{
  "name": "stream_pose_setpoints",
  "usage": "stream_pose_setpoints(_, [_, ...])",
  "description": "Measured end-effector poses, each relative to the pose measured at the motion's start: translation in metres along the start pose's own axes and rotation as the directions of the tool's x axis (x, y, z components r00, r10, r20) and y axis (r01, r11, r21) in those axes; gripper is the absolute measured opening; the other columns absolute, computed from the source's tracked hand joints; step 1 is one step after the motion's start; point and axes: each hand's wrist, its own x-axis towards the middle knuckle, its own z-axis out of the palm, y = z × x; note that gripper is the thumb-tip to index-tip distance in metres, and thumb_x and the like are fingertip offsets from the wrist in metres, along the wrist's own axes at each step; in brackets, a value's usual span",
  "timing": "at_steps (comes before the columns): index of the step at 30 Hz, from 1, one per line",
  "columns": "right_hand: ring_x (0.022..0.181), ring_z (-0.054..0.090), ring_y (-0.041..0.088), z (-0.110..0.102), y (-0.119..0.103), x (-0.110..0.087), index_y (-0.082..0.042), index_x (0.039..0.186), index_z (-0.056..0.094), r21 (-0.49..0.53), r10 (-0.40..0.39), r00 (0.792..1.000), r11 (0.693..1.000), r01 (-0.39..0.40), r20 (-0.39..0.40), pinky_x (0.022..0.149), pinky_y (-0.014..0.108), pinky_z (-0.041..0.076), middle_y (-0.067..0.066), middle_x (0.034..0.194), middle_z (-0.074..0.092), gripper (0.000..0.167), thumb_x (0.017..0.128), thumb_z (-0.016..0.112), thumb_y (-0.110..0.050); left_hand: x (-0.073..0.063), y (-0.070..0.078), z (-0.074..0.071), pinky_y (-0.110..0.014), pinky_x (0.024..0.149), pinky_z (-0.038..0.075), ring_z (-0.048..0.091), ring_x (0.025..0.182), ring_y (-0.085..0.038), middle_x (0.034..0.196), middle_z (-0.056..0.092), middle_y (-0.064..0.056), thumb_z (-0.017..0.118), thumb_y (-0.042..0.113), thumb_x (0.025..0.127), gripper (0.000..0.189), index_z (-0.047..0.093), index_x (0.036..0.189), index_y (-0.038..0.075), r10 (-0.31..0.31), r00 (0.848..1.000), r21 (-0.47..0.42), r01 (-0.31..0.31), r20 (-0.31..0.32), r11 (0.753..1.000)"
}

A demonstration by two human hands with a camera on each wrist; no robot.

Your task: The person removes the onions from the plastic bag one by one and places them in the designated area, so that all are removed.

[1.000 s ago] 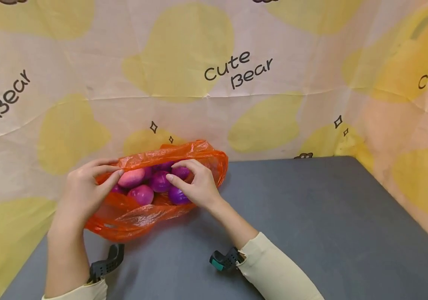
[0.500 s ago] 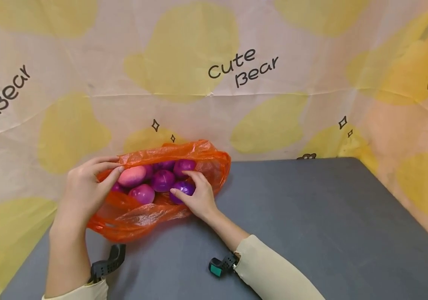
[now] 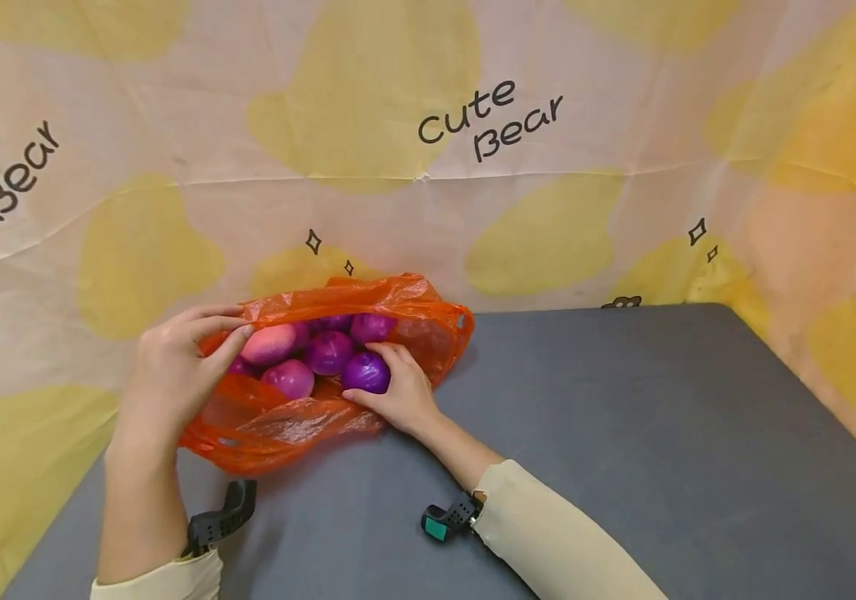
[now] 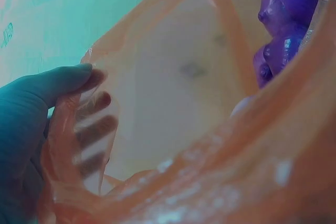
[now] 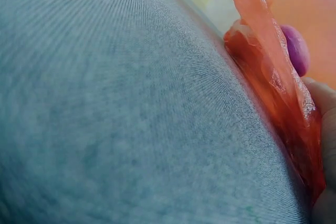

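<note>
An orange plastic bag (image 3: 307, 421) lies on the grey table with its mouth spread. Inside it are several shiny purple onions (image 3: 330, 353), some with pointed ends, and one paler pink roundish piece (image 3: 268, 343). My left hand (image 3: 172, 358) pinches the left part of the bag's rim between thumb and fingers; in the left wrist view the fingers (image 4: 97, 124) show through the thin plastic. My right hand (image 3: 407, 392) reaches in at the bag's right front, thumb and fingers around a violet onion (image 3: 365, 372). In the right wrist view the bag's edge (image 5: 294, 98) hides most of that grasp.
The grey table (image 3: 608, 450) extends to the right of the bag. Behind it hangs a pink and yellow printed cloth (image 3: 367, 125), close to the bag's back side. Black camera mounts (image 3: 221, 518) sit on both wrists.
My right hand has moved slightly down and closed in around the violet onion, uncovering the onion behind it. The left hand keeps its pinch on the bag's rim.
</note>
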Motion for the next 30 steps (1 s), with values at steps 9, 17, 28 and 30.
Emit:
stream_pose_setpoints(9, [0.119, 0.063, 0.024, 0.001, 0.001, -0.004, -0.017, 0.134, 0.06, 0.012, -0.022, 1.0, 1.0, 0.022, 0.012, 0.101, 0.043, 0.053, 0.004, 0.135, 0.062, 0.065, 0.079, 0.084, -0.043, -0.006, -0.009, 0.0, 0.002, 0.097, 0.031, 0.064, 0.114, -0.038, 0.114, 0.074, -0.015, 0.074, 0.017, 0.092, 0.02, 0.077, 0.106, 0.003, -0.003, 0.999, -0.03, 0.002, -0.051, 1.0])
stream_pose_setpoints(17, [0.118, 0.063, 0.026, -0.003, -0.001, -0.003, -0.016, 0.134, 0.061, 0.022, -0.01, 1.0, 1.0, 0.01, 0.007, 0.1, 0.045, 0.053, 0.006, 0.135, 0.063, 0.065, 0.079, 0.083, -0.043, -0.003, -0.003, -0.003, -0.061, 0.097, 0.046, 0.062, 0.116, -0.04, 0.117, 0.072, -0.017, 0.071, 0.019, 0.094, 0.022, 0.077, 0.108, 0.003, -0.028, 1.0, 0.011, 0.028, 0.0, 1.0])
stream_pose_setpoints(28, [0.121, 0.063, 0.028, -0.004, 0.004, 0.003, -0.016, 0.134, 0.061, 0.023, 0.026, 1.0, 0.999, -0.026, 0.0, 0.102, 0.046, 0.052, 0.008, 0.136, 0.062, 0.065, 0.079, 0.083, -0.042, 0.005, 0.018, -0.004, -0.059, 0.103, 0.044, 0.061, 0.118, -0.042, 0.119, 0.072, -0.019, 0.063, 0.03, 0.099, 0.031, 0.076, 0.111, 0.005, -0.189, 0.98, 0.007, 0.189, 0.058, 0.982])
stream_pose_setpoints(30, [0.121, 0.062, 0.029, -0.001, 0.003, 0.003, -0.015, 0.134, 0.061, 0.031, 0.021, 1.0, 0.999, -0.021, 0.009, 0.103, 0.046, 0.052, 0.009, 0.136, 0.062, 0.065, 0.079, 0.083, -0.042, 0.005, 0.022, -0.006, -0.058, 0.1, 0.045, 0.061, 0.115, -0.042, 0.118, 0.072, -0.02, 0.061, 0.031, 0.099, 0.032, 0.076, 0.112, 0.006, -0.254, 0.963, 0.01, 0.254, 0.087, 0.967])
